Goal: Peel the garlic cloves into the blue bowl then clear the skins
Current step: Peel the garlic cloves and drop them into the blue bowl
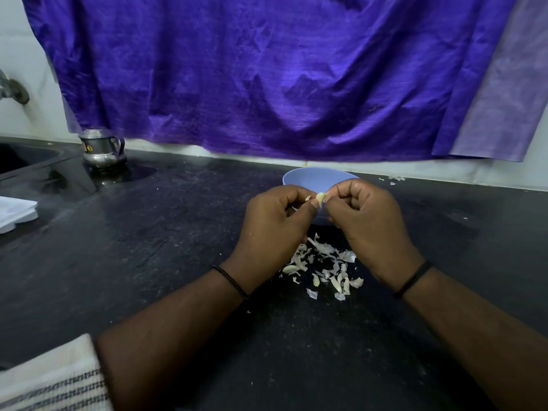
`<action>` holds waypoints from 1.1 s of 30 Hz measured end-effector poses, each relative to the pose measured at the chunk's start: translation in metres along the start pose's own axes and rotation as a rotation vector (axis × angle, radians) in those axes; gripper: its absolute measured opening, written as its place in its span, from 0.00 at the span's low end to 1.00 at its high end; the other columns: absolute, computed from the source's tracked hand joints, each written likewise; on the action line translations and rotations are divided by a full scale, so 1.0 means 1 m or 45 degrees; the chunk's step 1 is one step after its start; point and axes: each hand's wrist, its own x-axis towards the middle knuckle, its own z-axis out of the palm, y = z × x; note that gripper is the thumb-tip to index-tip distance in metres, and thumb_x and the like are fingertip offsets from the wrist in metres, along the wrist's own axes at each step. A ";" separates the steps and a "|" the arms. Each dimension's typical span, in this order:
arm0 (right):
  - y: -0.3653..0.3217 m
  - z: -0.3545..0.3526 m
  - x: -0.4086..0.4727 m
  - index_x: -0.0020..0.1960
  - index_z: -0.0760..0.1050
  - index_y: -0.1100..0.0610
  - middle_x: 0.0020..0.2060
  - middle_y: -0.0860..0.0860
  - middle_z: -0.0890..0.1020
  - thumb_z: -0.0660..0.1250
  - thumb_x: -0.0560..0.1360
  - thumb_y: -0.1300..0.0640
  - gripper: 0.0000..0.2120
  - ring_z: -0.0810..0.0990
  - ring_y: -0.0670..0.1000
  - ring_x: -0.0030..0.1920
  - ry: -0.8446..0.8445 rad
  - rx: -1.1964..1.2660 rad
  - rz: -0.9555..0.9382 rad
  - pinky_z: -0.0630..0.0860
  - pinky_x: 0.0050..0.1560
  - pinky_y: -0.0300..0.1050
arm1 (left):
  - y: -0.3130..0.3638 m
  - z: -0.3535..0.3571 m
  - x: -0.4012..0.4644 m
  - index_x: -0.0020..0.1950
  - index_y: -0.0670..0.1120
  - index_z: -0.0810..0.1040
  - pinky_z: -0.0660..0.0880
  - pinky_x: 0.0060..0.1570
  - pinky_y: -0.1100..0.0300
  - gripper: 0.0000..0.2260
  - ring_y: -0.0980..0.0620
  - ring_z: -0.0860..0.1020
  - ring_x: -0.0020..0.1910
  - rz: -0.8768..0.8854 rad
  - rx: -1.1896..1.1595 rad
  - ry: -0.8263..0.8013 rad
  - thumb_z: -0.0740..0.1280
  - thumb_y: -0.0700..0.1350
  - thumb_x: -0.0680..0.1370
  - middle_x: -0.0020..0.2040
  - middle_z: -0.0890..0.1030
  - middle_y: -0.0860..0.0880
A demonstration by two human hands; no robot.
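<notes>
A pale garlic clove (321,198) is pinched between the fingertips of both hands, just in front of the blue bowl (314,179). My left hand (275,223) holds it from the left with curled fingers. My right hand (367,223) pinches it from the right. A bit of loose skin sticks out by my left thumb. Below my hands, a heap of papery garlic skins (323,266) lies scattered on the black counter (148,247), with a few whole cloves among them. The inside of the bowl is hidden by my hands.
A steel jug (102,148) stands at the back left beside a dark sink (23,158). A white object (14,213) lies at the left edge. A striped cloth (50,378) is at the lower left. A purple curtain (267,75) hangs behind the counter. Skin scraps (396,179) lie right of the bowl.
</notes>
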 end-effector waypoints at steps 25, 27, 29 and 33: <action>-0.001 -0.005 0.002 0.40 0.78 0.53 0.32 0.49 0.82 0.68 0.74 0.59 0.05 0.80 0.49 0.36 -0.037 -0.025 0.030 0.79 0.40 0.51 | 0.000 -0.002 0.005 0.47 0.36 0.80 0.69 0.21 0.61 0.09 0.55 0.72 0.22 -0.224 -0.319 -0.117 0.64 0.39 0.82 0.30 0.78 0.51; -0.001 -0.006 0.002 0.40 0.79 0.53 0.34 0.50 0.83 0.68 0.74 0.60 0.05 0.81 0.51 0.37 -0.036 -0.021 0.034 0.79 0.41 0.51 | 0.000 -0.002 0.005 0.48 0.35 0.80 0.69 0.20 0.61 0.08 0.55 0.72 0.22 -0.221 -0.331 -0.097 0.65 0.38 0.81 0.31 0.78 0.50; -0.002 -0.006 0.001 0.41 0.80 0.53 0.33 0.48 0.83 0.71 0.73 0.61 0.05 0.81 0.45 0.36 -0.064 0.005 0.015 0.77 0.40 0.44 | 0.001 -0.003 0.005 0.44 0.37 0.80 0.69 0.20 0.62 0.08 0.56 0.71 0.20 -0.221 -0.314 -0.099 0.65 0.38 0.81 0.27 0.78 0.51; -0.004 -0.006 -0.002 0.43 0.81 0.56 0.34 0.45 0.85 0.75 0.73 0.61 0.03 0.84 0.42 0.37 -0.096 0.012 -0.073 0.78 0.40 0.35 | 0.000 -0.004 0.005 0.41 0.41 0.80 0.69 0.20 0.63 0.09 0.56 0.71 0.20 -0.197 -0.255 -0.061 0.66 0.39 0.80 0.25 0.78 0.52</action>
